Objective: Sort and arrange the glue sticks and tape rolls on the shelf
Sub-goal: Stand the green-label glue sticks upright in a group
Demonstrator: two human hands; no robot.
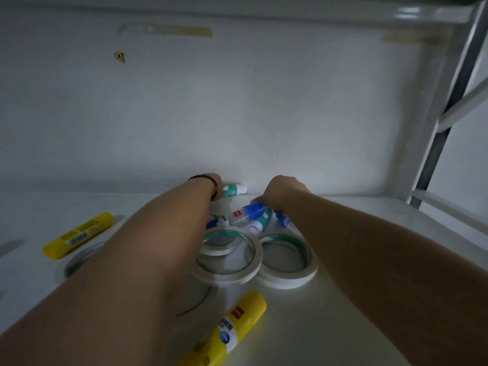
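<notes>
head view: both arms reach to the back of the white shelf. left hand at the wall holds a teal glue stick. right hand over the blue-capped glue sticks; grip cannot be told. white tape rolls lie just in front, yellow glue sticks nearer.

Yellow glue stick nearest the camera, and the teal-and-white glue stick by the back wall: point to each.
yellow glue stick [239, 327], head view, labelled middle of its body.
teal-and-white glue stick [233, 190], head view, teal barrel.
</notes>
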